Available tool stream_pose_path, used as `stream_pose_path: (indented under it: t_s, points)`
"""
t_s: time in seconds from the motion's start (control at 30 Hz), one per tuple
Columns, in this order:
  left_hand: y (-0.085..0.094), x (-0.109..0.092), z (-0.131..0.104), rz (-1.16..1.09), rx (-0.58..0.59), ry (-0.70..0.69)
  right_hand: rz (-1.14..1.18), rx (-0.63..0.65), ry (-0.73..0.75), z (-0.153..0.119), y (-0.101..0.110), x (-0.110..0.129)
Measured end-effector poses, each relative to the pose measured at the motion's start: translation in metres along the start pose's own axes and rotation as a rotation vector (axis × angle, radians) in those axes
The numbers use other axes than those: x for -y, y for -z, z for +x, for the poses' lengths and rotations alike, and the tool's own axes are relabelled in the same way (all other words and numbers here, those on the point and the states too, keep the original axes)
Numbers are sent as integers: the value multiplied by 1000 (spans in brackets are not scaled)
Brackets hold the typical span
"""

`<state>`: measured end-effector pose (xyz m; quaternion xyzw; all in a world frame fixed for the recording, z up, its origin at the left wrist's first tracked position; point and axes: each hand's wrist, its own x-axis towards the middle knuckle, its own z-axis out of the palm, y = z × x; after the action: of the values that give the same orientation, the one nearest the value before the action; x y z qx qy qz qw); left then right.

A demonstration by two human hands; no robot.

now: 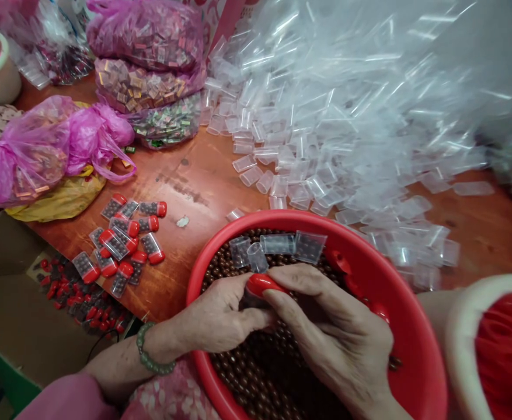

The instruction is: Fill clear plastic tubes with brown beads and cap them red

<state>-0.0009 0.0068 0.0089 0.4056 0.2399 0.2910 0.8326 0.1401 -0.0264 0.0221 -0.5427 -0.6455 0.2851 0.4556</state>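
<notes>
Head view.
- Left hand [220,318], wearing a green bead bracelet [146,350]: thumb and forefinger closed on the body of a small clear plastic container with a glossy red cap [263,284]; the other fingers are curled.
- Right hand [338,332]: thumb and fingertips pressed on the red cap of the same container, which is above a large red plastic tub [420,332]. Its contents are hidden by the fingers.
- In the tub: small round brown balls [233,379]; short clear plastic tubes [277,244] lying on them near the far wall; loose red caps [342,262] by the right wall.
- Brown wooden table [185,175]: red-capped clear containers of dark balls [116,246], grouped near the left edge; pink translucent plastic bags [150,35], toward the far left corner; a broad heap of clear plastic tubes [291,157], across the far right part.
- Below the left edge: an open cardboard box [6,291] with more capped containers [84,303].
- Right of the red tub: a white-rimmed tub [459,344] with glossy red contents.
</notes>
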Motion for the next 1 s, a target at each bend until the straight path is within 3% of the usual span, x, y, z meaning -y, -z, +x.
stream_pose_path:
  t_s: [0.13, 0.33, 0.5, 0.67, 0.83, 1.0]
  points:
    - [1, 1, 0, -79, -20, 68, -83, -37, 124, -3, -3, -7]
    - [5, 1, -2, -241, -67, 256, -460, 148, 402, -3, 1, -17]
    - [7, 6, -2, -374, -58, 337, -663, 129, 523, -1, -2, -20]
    - [6, 6, -3, -358, -31, 301, -656, 71, 592, -1, -4, -21]
    - [8, 5, -3, -368, -5, 294, -639, 90, 595, 1, -1, -16]
    - [8, 10, 7, -435, -100, 427, -640, 108, 556, 1, -3, -16]
